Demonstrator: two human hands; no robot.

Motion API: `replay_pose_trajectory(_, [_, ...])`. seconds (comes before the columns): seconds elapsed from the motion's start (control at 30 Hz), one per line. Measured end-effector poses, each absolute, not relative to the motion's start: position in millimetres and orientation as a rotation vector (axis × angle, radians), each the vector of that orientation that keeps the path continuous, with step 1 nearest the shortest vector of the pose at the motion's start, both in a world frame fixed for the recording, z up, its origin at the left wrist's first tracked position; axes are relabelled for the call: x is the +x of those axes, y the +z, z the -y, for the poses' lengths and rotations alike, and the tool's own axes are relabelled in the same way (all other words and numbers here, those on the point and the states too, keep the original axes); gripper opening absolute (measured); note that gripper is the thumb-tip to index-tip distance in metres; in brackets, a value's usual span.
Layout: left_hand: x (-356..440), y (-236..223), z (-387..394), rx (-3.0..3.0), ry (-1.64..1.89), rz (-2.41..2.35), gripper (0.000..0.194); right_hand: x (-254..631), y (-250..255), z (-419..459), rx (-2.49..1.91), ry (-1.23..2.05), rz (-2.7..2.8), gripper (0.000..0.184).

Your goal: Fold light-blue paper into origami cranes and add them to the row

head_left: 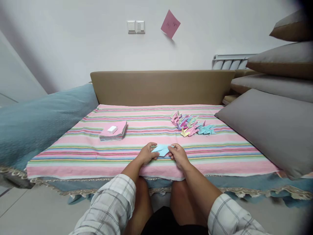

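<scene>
A folded light blue paper (161, 150) rests on the striped cloth (85, 153) near its front edge. My left hand (147, 153) pinches the paper's left side with curled fingers. My right hand (178, 155) pinches its right side the same way. Both hands press the paper low against the cloth. Both forearms wear checked sleeves.
A stack of pink paper sheets (113, 131) with a small white object (112, 129) on top lies to the left. A pile of several folded paper cranes (192, 125) lies at the back right. Grey cushions (274, 127) stand right, a blue blanket (41, 120) left.
</scene>
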State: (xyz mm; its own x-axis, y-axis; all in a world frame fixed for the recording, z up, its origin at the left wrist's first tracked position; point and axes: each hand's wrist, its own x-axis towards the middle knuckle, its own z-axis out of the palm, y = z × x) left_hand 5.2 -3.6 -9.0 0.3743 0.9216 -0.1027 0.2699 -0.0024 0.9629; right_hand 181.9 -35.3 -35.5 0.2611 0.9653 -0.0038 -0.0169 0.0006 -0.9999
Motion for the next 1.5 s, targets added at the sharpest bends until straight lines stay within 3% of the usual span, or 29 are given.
replay_pose_trajectory(0.1, [2.5,-2.0,6.2,1.627,0.795,-1.284,0.045,186.9,-35.7,34.8,-1.427,0.931,1.096,0.026])
replay_pose_trajectory(0.2, [7.3,-3.3,21.2,2.322,0.923,-1.497,0.034,189.0,-32.7,31.4,-1.55,0.833,1.175,0.02])
replay_pose_trajectory(0.37, [17.3,-28.0,40.5,2.947,0.458,-1.17,0.073,189.6,-25.2,29.5,-1.721,0.698,1.265,0.014])
replay_pose_trajectory(0.43, [17.5,-36.5,39.9,2.979,0.366,-1.18,0.077,189.7,-22.9,34.5,-1.787,0.585,1.31,0.017])
replay_pose_trajectory(0.5, [16.6,-40.2,37.2,2.986,0.351,-1.177,0.078,187.9,-22.7,42.1,-1.807,0.223,1.498,0.026])
replay_pose_trajectory(0.57, [15.6,-40.1,35.2,2.98,0.365,-1.165,0.076,183.6,-25.4,50.0,-1.654,0.059,1.785,0.034])
replay_pose_trajectory(0.7, [15.1,-37.4,34.7,2.956,0.394,-1.156,0.071,174.4,-37.5,57.5,-1.486,0.081,2.259,0.053])
replay_pose_trajectory(0.93, [16.8,-43.8,32.7,2.928,0.399,-1.184,0.077,185.2,-48.0,52.5,-1.664,0.087,2.314,0.067])
replay_pose_trajectory(1.23, [-1.8,-34.0,25.0,3.061,0.245,-0.888,0.074,187.2,-51.1,54.5,-1.66,0.079,2.308,0.067])
replay_pose_trajectory(1.5, [-1.9,-31.9,26.0,3.068,0.227,-0.933,0.068,184.2,-50.1,55.7,-1.701,0.065,2.261,0.055])
